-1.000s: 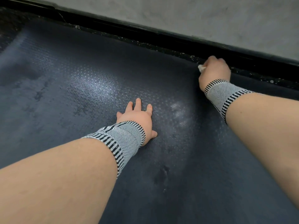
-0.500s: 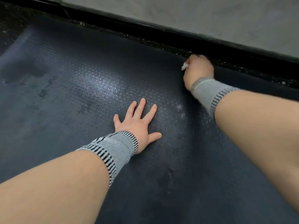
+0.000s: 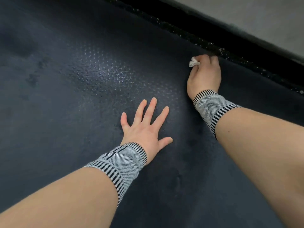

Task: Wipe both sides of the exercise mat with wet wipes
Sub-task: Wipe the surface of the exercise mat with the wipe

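Mat [image 3: 82, 71], dark and bumpy, fills almost the whole view and lies flat on the floor. Its far edge runs slanting from the top middle down to the right side. Past that edge is a strip of black speckled floor [image 3: 205, 41], and past that a grey wall [image 3: 263, 18].

Some of the mat shines as if wet, in the middle. Other spots look dull and blotchy, mostly out to the left.

Both arms reach out over the mat, and each wrist has a striped grey band [image 3: 125, 160]. The left hand [image 3: 144, 127] lies flat on the mat with its fingers straight and spread, holding nothing. It seems to be keeping the mat from sliding.

The right hand [image 3: 204, 74] is right at the far edge of the mat, much nearer to that edge than the left hand. Its grip is curled tight around a small white wet wipe [image 3: 193, 62], and only a scrunched bit pokes out.

The mat stretches away to the left of the wipe, so the next rub likely goes along that far edge. I think this side is only partly done, and the other side can't be seen
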